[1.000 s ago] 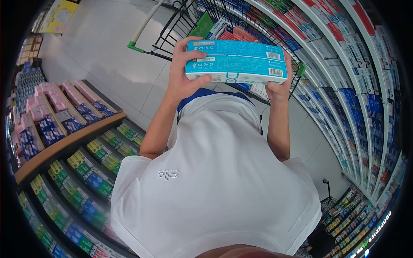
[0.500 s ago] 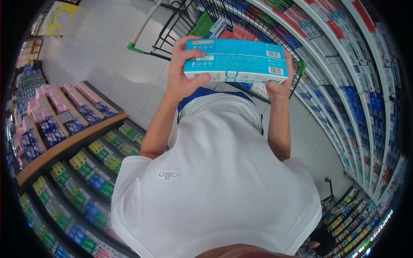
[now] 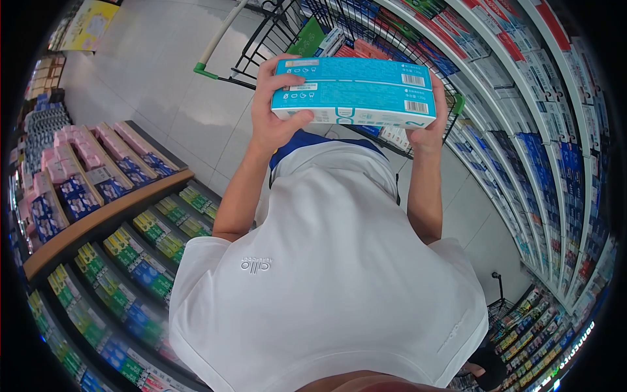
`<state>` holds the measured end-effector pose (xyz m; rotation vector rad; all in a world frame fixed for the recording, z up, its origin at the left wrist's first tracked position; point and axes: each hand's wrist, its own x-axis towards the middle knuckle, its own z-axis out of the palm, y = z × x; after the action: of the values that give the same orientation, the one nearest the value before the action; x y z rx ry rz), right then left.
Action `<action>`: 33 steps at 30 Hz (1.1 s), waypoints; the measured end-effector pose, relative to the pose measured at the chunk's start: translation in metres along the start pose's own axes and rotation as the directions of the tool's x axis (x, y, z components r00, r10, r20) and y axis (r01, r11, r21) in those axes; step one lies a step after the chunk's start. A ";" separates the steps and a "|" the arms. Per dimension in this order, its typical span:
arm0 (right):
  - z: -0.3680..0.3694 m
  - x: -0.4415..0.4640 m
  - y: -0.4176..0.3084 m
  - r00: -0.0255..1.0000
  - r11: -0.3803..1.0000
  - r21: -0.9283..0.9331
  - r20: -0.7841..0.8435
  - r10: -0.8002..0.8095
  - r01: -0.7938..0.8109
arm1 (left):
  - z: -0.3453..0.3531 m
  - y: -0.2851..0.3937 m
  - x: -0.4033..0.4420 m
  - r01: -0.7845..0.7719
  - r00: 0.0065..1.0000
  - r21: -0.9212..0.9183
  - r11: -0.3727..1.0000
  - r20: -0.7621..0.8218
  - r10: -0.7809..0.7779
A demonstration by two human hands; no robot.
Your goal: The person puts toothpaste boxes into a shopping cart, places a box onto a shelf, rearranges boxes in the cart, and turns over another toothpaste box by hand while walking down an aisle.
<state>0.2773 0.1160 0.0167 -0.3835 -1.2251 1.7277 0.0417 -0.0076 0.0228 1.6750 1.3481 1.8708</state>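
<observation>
Two long turquoise-and-white boxes (image 3: 353, 81), one against the other, are held level in front of my body, with printed text and barcodes facing up. My left hand (image 3: 274, 108) grips their left end, thumb along the near white side and fingers over the top. Around the right end is my right hand (image 3: 431, 117), its thumb under the near corner. Just beyond the boxes stands a black wire shopping cart (image 3: 251, 55) holding a green packet (image 3: 305, 39), red-orange packs (image 3: 369, 50) and other boxes, partly hidden by what I hold.
Curved shelves of boxed goods (image 3: 522, 150) run down the right side. At the left a wood-edged display (image 3: 108, 212) carries pink, blue and green packs. Part of a person in dark clothing (image 3: 488, 369) and another cart (image 3: 499, 304) show at the lower right.
The boxes have shifted slightly to the left and tilted a little, showing more of the near white side. My left hand has moved slightly left with them.
</observation>
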 end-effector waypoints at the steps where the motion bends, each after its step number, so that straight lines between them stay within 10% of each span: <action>1: 0.000 0.000 -0.001 1.000 1.000 -0.008 0.007 0.008 -0.008 | 0.001 0.000 -0.001 0.025 1.000 -0.029 0.999 -0.017 -0.026; 33: 0.002 0.000 -0.008 1.000 0.999 0.036 -0.001 0.019 -0.019 | 0.005 -0.007 0.004 0.062 0.998 -0.116 0.991 -0.011 -0.064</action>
<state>0.2802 0.1159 0.0248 -0.3760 -1.1911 1.7626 0.0426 0.0013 0.0199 1.5476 1.2568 1.8907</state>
